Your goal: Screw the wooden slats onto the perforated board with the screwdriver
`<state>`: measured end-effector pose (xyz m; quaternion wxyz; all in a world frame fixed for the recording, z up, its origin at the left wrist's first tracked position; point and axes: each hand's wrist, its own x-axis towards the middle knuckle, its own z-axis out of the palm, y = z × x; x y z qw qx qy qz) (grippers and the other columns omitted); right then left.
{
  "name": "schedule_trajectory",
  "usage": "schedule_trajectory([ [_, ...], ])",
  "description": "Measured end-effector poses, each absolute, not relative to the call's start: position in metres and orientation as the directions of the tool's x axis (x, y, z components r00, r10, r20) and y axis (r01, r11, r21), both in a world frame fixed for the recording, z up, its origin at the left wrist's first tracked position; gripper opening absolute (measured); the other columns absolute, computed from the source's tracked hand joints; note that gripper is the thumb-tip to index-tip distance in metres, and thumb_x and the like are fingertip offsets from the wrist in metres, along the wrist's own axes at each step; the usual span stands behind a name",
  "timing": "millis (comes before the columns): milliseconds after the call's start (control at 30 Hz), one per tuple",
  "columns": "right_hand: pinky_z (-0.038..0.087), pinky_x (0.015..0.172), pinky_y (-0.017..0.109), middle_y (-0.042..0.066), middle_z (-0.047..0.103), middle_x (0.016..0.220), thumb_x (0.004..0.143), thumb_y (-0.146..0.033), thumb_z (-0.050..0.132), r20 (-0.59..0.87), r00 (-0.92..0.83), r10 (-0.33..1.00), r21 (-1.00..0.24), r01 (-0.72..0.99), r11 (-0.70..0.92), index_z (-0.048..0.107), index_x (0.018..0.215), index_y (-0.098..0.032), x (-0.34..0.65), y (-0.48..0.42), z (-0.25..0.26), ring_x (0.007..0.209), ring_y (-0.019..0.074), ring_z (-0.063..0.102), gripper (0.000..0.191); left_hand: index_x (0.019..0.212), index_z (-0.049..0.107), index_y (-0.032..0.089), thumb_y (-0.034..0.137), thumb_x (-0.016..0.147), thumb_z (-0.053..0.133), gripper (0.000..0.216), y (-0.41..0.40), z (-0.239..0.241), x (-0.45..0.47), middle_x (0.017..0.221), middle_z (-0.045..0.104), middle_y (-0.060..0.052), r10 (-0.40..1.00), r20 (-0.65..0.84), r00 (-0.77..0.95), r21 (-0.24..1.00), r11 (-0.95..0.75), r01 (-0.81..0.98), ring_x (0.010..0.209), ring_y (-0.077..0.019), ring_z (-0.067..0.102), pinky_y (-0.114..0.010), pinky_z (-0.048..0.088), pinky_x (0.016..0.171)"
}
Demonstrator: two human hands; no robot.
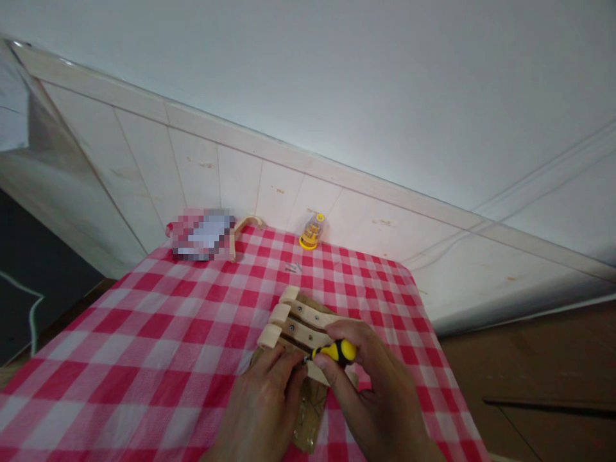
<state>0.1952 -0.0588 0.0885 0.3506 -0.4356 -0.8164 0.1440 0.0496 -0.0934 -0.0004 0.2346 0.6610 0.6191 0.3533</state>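
Observation:
My right hand is wrapped round a short screwdriver with a yellow and black handle, lying low and tilted. Its tip reaches the nearest of several pale curved wooden pieces, right by the fingers of my left hand. Those fingers are closed and press on that nearest piece; whether they also pinch a screw is hidden. Screw heads show in the two farther pieces. All the pieces lie across a darker wooden board, which sticks out towards me between my hands.
A few loose screws lie on the red and white checked cloth. Behind them stands a yellow-capped container by the white panelled wall. Farther left are another curved wooden piece and a blurred-out flat object.

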Motion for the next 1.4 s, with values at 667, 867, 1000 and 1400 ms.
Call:
schedule_trajectory([
  [667,0.054,0.099,0.033,0.006,0.062,0.130,0.095,-0.011,0.048,0.294,-0.530,0.795,-0.568,0.572,0.592,0.048,0.138,-0.030,0.211,-0.057,0.090,0.121,0.0191,0.060,0.047,0.102,0.073,0.025,0.016,0.093,0.050,0.026,-0.095,-0.005,0.052,0.095,0.072,-0.005,0.982,0.185,-0.026,0.773,-0.129,0.621,0.087,-0.0213,0.070,-0.035,0.061,0.075],
  [867,0.055,0.098,0.031,0.006,0.061,0.132,0.095,-0.011,0.047,0.296,-0.517,0.803,-0.541,0.602,0.587,0.046,0.139,-0.030,0.209,-0.057,0.086,0.119,0.0184,0.061,0.048,0.099,0.074,0.026,0.017,0.093,0.049,0.028,-0.095,-0.008,0.053,0.091,0.072,-0.004,0.974,0.223,-0.032,0.774,-0.156,0.614,0.080,-0.0208,0.071,-0.035,0.061,0.069],
  [1000,0.056,0.095,0.029,0.005,0.064,0.126,0.094,-0.011,0.049,0.307,-0.501,0.809,-0.535,0.613,0.582,0.049,0.135,-0.030,0.211,-0.058,0.084,0.115,0.0178,0.063,0.045,0.099,0.076,0.024,0.015,0.092,0.050,0.028,-0.094,-0.007,0.053,0.090,0.073,-0.005,0.967,0.252,-0.033,0.758,-0.176,0.627,0.081,-0.0211,0.071,-0.034,0.062,0.070],
  [1400,0.059,0.086,0.027,0.006,0.067,0.115,0.093,-0.011,0.053,0.392,-0.465,0.794,-0.480,0.633,0.607,0.052,0.130,-0.026,0.208,-0.056,0.080,0.103,0.0183,0.068,0.040,0.097,0.075,0.024,0.015,0.093,0.049,0.028,-0.095,-0.011,0.054,0.084,0.070,-0.004,0.975,0.220,-0.020,0.777,-0.162,0.608,0.074,-0.0187,0.070,-0.032,0.060,0.064],
])
